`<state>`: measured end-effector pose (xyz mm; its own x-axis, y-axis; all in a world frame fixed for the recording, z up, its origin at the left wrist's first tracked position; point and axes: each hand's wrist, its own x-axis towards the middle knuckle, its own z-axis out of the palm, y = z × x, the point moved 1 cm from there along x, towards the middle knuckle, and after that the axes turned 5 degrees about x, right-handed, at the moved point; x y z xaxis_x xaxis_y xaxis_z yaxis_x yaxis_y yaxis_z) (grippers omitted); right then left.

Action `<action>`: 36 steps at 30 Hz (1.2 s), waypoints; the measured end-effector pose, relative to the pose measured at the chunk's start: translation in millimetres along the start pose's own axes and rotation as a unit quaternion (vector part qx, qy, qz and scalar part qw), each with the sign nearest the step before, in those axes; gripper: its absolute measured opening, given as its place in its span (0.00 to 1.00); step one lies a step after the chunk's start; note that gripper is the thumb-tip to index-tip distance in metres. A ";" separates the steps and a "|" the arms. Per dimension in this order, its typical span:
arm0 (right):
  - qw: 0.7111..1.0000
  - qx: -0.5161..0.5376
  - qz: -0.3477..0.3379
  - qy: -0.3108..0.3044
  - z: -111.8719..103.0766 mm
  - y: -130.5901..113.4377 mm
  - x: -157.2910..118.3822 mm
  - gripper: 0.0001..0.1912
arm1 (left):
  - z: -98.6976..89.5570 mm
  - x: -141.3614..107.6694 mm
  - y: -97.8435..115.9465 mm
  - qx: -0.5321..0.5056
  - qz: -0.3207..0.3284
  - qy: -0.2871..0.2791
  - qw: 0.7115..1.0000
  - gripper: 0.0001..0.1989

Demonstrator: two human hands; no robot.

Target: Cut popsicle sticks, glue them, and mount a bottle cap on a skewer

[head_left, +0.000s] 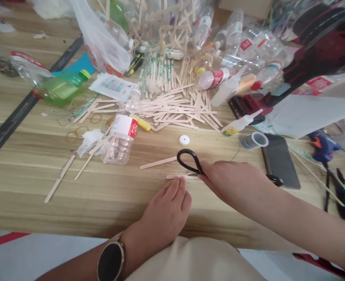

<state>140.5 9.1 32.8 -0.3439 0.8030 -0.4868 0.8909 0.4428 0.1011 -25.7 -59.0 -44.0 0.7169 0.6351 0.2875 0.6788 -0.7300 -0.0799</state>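
My right hand [233, 179] is closed around a pair of black-handled scissors [186, 151]. One handle loop sticks out to the left of the fist, and more of the black handle shows behind the wrist. A dark blade tip lies against the right part of a wooden popsicle stick [170, 177] on the table. My left hand [169, 205] holds that stick down with its fingertips, the fingers close together; the thumb is hidden. Just beyond lies another popsicle stick [157, 162], and a white bottle cap [184, 139] sits farther back.
A pile of popsicle sticks [172, 111] spreads across the middle. A clear plastic bottle [119, 140] stands to the left, near a green bottle [64, 89]. On the right are a glue bottle [239, 124], a wire spool [254, 140], a phone [282, 162] and a red-black power tool [306, 58].
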 end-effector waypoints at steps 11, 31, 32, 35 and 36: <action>1.000 0.006 -0.005 -0.022 -1.3 -5.8 3.0 0.07 | -0.9 0.8 -0.1 -0.007 -0.010 0.003 1.000 0.15; 0.979 -0.076 -0.123 -0.145 -47.4 -18.7 35.8 0.10 | -8.4 -15.1 -11.2 -0.059 -0.015 0.030 0.998 0.09; 0.977 -0.083 -0.127 -0.152 -50.1 -21.4 36.4 0.10 | -8.8 -15.5 -12.1 -0.059 -0.015 0.032 0.998 0.09; 0.974 -0.096 -0.130 -0.160 -54.7 -27.0 36.1 0.11 | -9.4 -15.6 -13.6 -0.058 -0.012 0.038 0.997 0.10; 0.974 -0.098 -0.129 -0.158 -55.1 -27.9 35.1 0.11 | -9.3 -15.6 -13.9 -0.059 -0.010 0.038 0.998 0.10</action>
<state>87.2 46.9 60.7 -0.4129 0.5053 -0.7578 0.7018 0.7068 0.0889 -47.7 -61.2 -38.5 0.6858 0.6328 0.3594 0.6669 -0.7442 0.0377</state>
